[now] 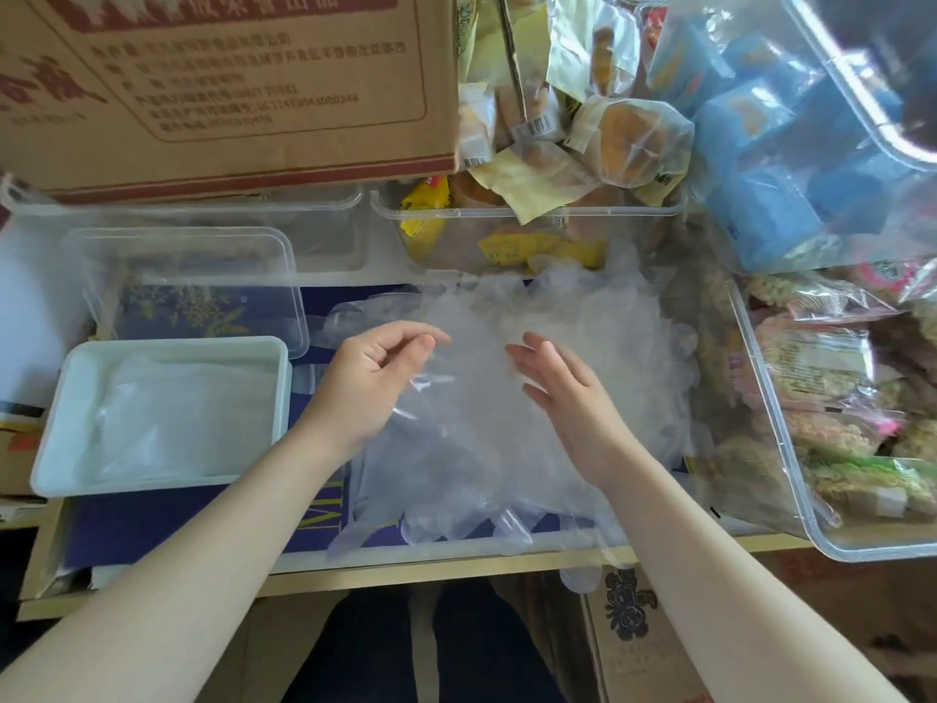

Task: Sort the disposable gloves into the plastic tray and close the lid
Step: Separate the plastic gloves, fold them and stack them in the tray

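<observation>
Sorting step: left hand [375,378] pinches, right hand [563,383] rests flat and relaxed on the clear disposable gloves pile [487,423]; next, probably lift one into the white rectangular plastic tray [71,378] left of it.

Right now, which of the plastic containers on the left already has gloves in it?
The white tray nearest the left hand: a flat stack of gloves lies inside. The clear container behind it shows only the blue surface through its bottom.

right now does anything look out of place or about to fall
Yes. The loose pile of clear gloves spreads past the table's front edge, with one piece hanging below it. The white tray already holds some gloves; its clear lid lies apart behind it.
</observation>
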### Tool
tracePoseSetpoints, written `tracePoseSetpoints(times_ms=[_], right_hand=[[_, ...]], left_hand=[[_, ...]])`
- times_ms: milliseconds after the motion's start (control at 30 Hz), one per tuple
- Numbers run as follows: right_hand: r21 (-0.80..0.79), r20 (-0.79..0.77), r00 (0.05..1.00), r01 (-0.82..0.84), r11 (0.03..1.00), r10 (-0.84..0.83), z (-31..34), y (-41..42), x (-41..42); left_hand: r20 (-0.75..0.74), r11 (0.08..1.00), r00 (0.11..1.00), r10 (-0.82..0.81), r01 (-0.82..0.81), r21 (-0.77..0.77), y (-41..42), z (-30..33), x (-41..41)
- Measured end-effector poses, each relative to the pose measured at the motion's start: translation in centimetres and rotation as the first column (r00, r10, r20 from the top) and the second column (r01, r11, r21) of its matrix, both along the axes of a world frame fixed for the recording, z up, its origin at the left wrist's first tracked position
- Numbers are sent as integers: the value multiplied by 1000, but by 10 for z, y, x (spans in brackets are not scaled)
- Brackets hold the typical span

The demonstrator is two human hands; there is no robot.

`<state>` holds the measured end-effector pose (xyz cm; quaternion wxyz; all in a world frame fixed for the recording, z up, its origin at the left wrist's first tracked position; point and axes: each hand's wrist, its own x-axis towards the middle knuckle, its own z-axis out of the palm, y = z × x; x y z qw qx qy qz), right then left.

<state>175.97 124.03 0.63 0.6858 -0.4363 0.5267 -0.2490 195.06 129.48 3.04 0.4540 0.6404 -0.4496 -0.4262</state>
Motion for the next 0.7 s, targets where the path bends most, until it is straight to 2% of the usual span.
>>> tracePoseSetpoints(times_ms=[67, 133, 233, 333, 400, 500, 633, 700], right_hand=[[-11, 21, 996, -92, 996, 92, 2, 3, 11], [-35, 11, 998, -61, 997, 62, 6, 3, 21], [-80, 21, 999, -24, 997, 25, 17, -2, 28], [-149, -32, 995, -100, 984, 96, 23, -8, 29], [-184, -77, 988, -147, 972, 135, 26, -11, 30], [-185, -75, 983, -179, 966, 168, 34, -15, 27], [-149, -71, 974, -223, 963, 215, 40, -16, 17], [-174, 0, 995, -103, 979, 105, 41, -13, 17]], left_hand=[[-145, 995, 985, 98, -94, 36, 4, 2, 1], [-216, 988, 966, 146, -132, 78, 8, 4, 3], [-236, 990, 965, 110, -86, 111, 12, 6, 10], [-242, 989, 970, 21, 14, 144, 13, 9, 18], [-204, 986, 979, 19, 14, 163, 10, 10, 19], [-63, 988, 996, 64, -55, 142, 7, 6, 18], [-17, 979, 985, 174, -171, 115, 3, 2, 25], [199, 970, 953, 227, -239, 39, 2, -1, 25]])
